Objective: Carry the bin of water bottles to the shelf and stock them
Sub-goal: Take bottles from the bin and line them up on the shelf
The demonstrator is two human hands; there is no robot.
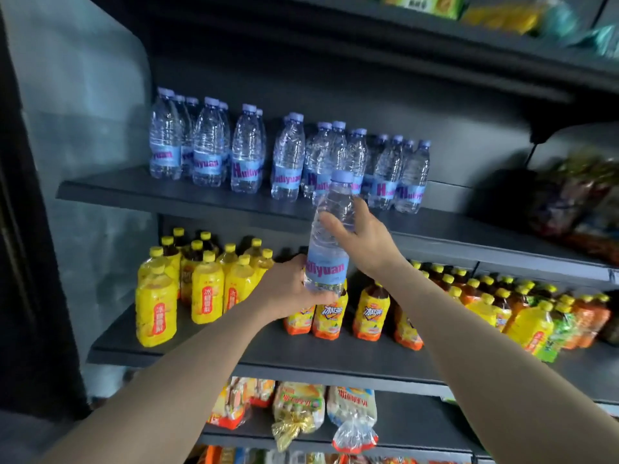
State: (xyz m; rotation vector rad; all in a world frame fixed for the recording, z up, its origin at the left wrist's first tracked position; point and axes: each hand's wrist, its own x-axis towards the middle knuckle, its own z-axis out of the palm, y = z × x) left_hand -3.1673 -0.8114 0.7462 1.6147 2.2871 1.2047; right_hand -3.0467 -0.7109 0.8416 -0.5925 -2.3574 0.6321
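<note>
Both hands on one water bottle (330,242), held upright in front of the shelf (187,197): left hand (288,289) with fingers curled round its base, right hand (360,236) wrapped round its upper body. Just behind it on that shelf, rows of stocked water bottles (248,152); directly below, yellow tea bottles (207,289).

We hold one water bottle (330,242) upright in both hands: our left hand (291,289) cups its base, our right hand (360,234) grips its upper body, before the shelf (187,199) of stocked water bottles (288,159).
</note>
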